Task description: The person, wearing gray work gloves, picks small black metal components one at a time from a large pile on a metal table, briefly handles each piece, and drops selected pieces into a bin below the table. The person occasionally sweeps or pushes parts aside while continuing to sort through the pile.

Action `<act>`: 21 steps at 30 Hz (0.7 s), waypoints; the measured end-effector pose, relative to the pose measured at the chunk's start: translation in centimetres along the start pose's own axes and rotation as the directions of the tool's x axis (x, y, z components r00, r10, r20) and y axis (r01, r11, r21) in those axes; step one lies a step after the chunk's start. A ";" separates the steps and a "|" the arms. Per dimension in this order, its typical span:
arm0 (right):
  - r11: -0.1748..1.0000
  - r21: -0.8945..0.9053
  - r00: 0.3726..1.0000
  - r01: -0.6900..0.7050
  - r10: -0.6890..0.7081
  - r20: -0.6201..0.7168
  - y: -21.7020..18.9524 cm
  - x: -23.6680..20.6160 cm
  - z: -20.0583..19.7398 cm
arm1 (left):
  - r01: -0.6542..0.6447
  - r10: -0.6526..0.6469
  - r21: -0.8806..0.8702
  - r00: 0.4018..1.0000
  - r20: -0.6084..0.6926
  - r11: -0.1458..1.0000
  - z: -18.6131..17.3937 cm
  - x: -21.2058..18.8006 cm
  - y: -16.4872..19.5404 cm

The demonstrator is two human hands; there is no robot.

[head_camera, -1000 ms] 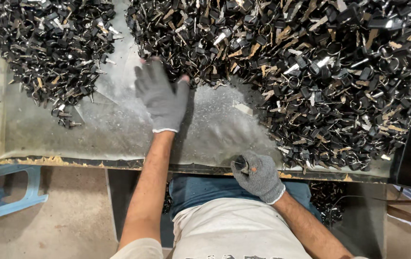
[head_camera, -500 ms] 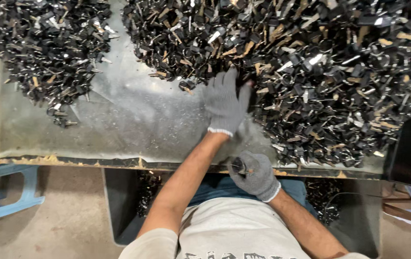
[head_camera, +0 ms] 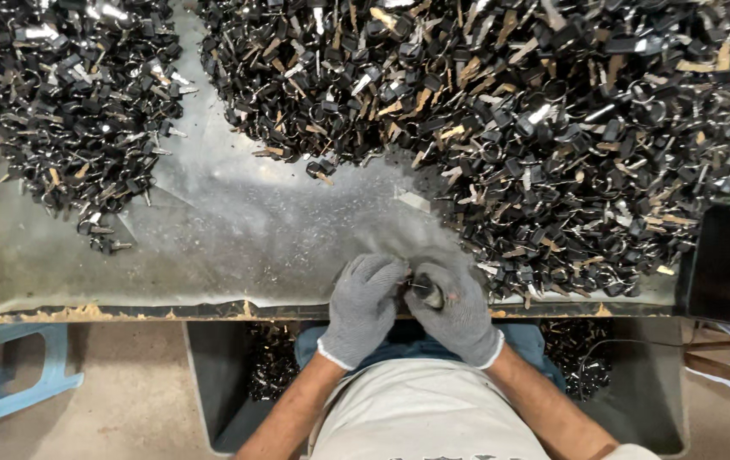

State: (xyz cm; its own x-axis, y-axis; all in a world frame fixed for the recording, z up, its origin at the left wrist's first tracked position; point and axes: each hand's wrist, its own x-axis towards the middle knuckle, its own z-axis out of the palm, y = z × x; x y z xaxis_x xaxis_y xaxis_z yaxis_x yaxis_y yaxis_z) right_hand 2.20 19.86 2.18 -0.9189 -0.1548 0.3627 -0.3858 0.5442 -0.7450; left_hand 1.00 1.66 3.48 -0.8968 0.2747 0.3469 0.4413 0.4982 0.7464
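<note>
Both gloved hands meet at the bench (head_camera: pixel 211 255) edge, left hand (head_camera: pixel 363 308) and right hand (head_camera: pixel 458 311) pinching one small dark key part (head_camera: pixel 427 294) between them, grip clenched on it. Its long axis can't be told, it's mostly hidden by fingers. A slip could drop it into the bin (head_camera: pixel 220 375) below the edge.
</note>
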 end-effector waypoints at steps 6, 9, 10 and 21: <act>0.930 0.073 0.907 -0.360 0.331 0.262 -1.3 2.8 -1.4 | -0.121 0.121 0.053 0.993 0.004 0.991 -3.9 0.9 0.2; 0.962 -0.189 0.951 -0.199 0.235 0.199 -1.3 3.8 -1.9 | -0.244 0.211 0.326 0.968 0.132 0.914 -3.2 2.4 -0.4; 0.947 -0.299 0.949 -0.114 0.193 0.250 -1.3 4.2 -1.8 | -0.253 0.226 0.366 0.967 0.116 0.896 -2.5 2.8 -0.7; 0.880 -0.455 0.981 0.140 -0.060 0.186 -3.7 4.2 -1.2 | 0.176 -0.176 0.217 0.984 -0.020 0.960 -1.3 2.6 -3.7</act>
State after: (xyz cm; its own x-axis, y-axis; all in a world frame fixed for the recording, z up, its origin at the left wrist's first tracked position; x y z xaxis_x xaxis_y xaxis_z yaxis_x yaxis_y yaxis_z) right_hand -0.08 18.22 7.15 -0.8935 -0.3376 0.2961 -0.4303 0.8321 -0.3499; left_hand -3.07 -0.52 2.33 -0.9609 0.1659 0.2218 0.2728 0.7054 0.6542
